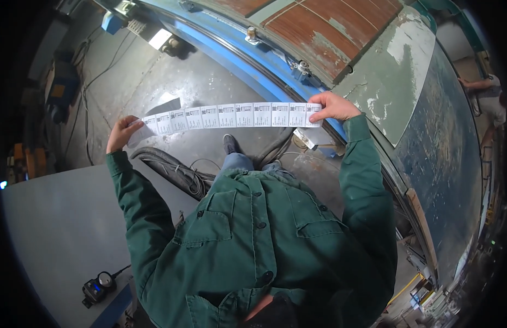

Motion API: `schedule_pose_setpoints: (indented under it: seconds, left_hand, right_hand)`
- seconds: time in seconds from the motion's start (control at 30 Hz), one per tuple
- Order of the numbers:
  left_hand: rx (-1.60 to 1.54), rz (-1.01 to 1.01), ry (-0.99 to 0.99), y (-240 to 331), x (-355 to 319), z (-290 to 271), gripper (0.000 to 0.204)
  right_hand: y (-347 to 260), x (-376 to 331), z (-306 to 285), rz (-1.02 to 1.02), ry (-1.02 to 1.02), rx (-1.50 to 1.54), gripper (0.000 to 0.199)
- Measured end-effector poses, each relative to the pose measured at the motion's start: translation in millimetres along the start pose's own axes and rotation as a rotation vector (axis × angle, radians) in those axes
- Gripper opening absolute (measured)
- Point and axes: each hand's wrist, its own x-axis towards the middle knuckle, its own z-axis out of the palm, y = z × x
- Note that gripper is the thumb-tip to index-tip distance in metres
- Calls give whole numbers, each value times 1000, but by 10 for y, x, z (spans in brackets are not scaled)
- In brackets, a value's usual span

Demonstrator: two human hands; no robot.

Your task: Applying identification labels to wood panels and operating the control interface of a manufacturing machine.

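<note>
A long strip of white printed labels [226, 116] stretches between my two hands, out in front of my body. At its left end my left hand [124, 133] pinches the strip between thumb and fingers. My right hand [334, 107] grips the other end, its thumb on the printed face and its fingers behind. The strip curves slightly and is divided into several small labels with black print. Behind its left part, a grey flap [169, 105] sticks up above the edge; I cannot tell whether it belongs to the strip.
A blue-edged machine [253, 82] with reddish-brown and green panels runs along the right. Thick black cables [174, 169] lie on the grey floor by my shoe [231, 144]. A grey surface [78, 218] at left carries a small black device [99, 287]. Another person [485, 98] is at the far right.
</note>
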Motion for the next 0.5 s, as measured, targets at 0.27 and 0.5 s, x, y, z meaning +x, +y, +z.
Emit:
schedule_pose_setpoints:
  seconds: [0.27,0.5]
  left_hand:
    - [183,-64,51,-311,244,279,23]
    - [73,436,-145,1038,305,1853,43]
  right_hand:
    - [-132,-33,148,-137,75,95,28]
    - [-367,12,569,-202,106,177,38]
